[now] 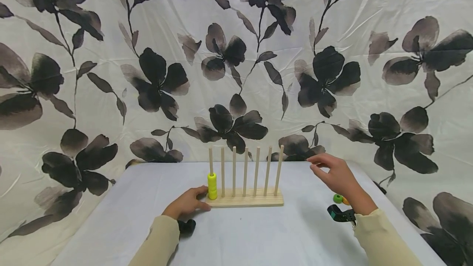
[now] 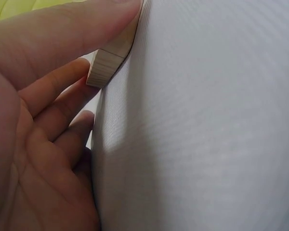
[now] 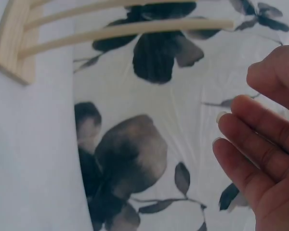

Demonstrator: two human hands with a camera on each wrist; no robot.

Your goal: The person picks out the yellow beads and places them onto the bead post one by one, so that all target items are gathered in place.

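A wooden peg stand (image 1: 247, 202) with a row of several upright pegs stands on the white table. Yellow beads (image 1: 212, 186) are stacked on its leftmost peg. My left hand (image 1: 187, 202) holds the left end of the base, thumb along the front and fingers behind; the left wrist view shows the base's end (image 2: 106, 67) between them. Off to the right of the stand, my right hand (image 1: 338, 175) is raised above the table. Its fingers are loosely bent, and the right wrist view shows nothing between thumb and fingertips.
A green bead (image 1: 338, 198) and an orange bead (image 1: 345, 201) lie on the table (image 1: 244, 237) below the right hand, the orange one partly hidden by the wrist. Behind the table hangs a white cloth (image 1: 273, 93) with dark flowers.
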